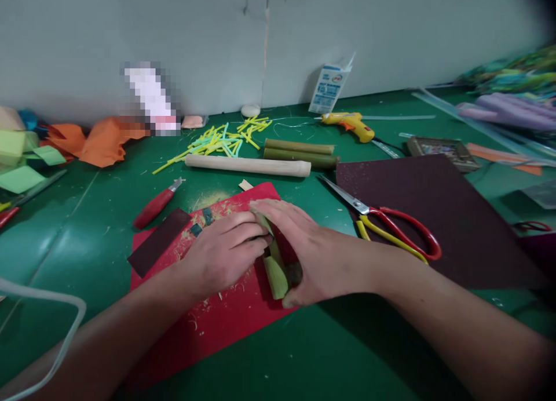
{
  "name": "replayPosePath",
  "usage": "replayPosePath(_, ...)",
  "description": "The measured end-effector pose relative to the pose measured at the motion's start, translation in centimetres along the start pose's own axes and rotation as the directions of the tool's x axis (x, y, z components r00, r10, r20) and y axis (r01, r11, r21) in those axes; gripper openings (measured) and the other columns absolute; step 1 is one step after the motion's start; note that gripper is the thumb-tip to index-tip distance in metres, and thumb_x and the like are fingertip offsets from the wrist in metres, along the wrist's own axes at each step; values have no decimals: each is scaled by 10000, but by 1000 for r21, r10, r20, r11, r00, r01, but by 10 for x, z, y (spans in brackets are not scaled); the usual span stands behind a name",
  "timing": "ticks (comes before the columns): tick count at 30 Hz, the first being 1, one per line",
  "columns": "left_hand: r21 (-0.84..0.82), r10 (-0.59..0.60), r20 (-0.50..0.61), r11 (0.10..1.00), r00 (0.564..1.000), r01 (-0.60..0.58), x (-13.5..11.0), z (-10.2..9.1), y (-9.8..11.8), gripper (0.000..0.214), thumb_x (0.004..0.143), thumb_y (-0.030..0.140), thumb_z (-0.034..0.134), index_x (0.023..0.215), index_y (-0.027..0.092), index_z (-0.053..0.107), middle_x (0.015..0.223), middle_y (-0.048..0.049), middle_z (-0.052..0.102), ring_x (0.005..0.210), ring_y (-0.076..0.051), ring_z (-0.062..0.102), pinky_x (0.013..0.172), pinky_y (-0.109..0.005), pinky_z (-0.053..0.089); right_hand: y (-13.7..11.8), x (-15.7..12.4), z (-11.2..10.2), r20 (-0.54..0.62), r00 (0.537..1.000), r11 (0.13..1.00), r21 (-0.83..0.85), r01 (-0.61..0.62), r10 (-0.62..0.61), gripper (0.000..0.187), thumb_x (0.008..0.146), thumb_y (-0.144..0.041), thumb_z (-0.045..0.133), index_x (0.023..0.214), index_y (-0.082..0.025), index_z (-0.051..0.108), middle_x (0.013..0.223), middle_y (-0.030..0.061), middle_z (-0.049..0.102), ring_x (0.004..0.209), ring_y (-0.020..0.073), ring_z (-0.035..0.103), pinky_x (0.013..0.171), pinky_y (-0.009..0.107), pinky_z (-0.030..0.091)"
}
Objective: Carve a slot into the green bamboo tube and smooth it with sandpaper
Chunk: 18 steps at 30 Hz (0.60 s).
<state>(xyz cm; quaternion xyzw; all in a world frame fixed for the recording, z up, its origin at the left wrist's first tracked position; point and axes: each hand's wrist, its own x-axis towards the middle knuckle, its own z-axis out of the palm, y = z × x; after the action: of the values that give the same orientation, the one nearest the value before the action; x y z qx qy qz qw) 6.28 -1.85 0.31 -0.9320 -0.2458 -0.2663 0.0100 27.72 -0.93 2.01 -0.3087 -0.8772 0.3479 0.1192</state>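
Observation:
A green bamboo piece (275, 276) lies between my hands over a red sheet (226, 325) strewn with pale shavings. My right hand (317, 250) is closed around the bamboo from the right, thumb at its near end and fingers at its far end. The curled fingers of my left hand (228, 250) press against the bamboo's middle; a small dark thing shows at their tips, too hidden to name. Left of that hand are small dark squares (196, 230) and a dark brown strip (160, 243) that looks like sandpaper.
A red-handled carving tool (154, 208) lies left, scissors (382, 221) right, partly over a dark brown sheet (438, 227). Behind are a pale stick (247, 165), green bamboo lengths (299, 156), yellow and green strips (217, 140), a yellow glue gun (350, 124) and a drink carton (330, 88).

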Motion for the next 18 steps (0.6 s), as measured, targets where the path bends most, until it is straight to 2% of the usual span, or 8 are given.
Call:
replayPosePath(3,-22,-1,-29,1000,1000,1,-3,-1,-2,221,921,141,440,1019,102,635,1035,-92,644,1071,-206,538,952,-356,480,3,2,6,-82,997,1000,18,-4,6,1247,511,-465,789,1466,-214,27,1503,138,124,1382,327,138,1047,475,325)
replayPosePath(6,-46,-44,-71,998,997,41,-9,-4,-4,216,893,123,483,1061,114,619,1065,-98,636,1085,-218,539,955,-382,476,6,8,14,-248,969,1000,25,6,1,1283,475,-503,792,1458,-217,18,1496,136,121,1382,317,139,1067,475,301)
replayPosePath(12,-129,-162,-80,980,984,151,-17,-8,-3,233,858,103,524,1069,136,618,1051,-94,645,1050,-210,567,927,-373,482,12,17,26,-519,845,985,-30,-169,129,1291,463,-530,787,1446,-172,30,1464,171,165,1369,316,179,1078,488,276)
replayPosePath(15,-145,-191,-60,973,980,181,-18,-5,-2,216,858,108,530,1049,130,627,1022,-94,652,1014,-201,581,906,-354,484,14,19,32,-567,806,973,-31,-228,171,1256,471,-523,780,1442,-166,68,1439,184,194,1361,317,192,1075,496,277)
replayPosePath(18,-163,-227,-8,961,974,223,-18,-2,-1,205,874,125,516,1046,134,628,1027,-90,650,1004,-193,580,906,-349,480,15,20,35,-560,803,961,-36,-273,207,1244,459,-522,777,1439,-150,108,1411,198,210,1352,329,205,1061,497,300)
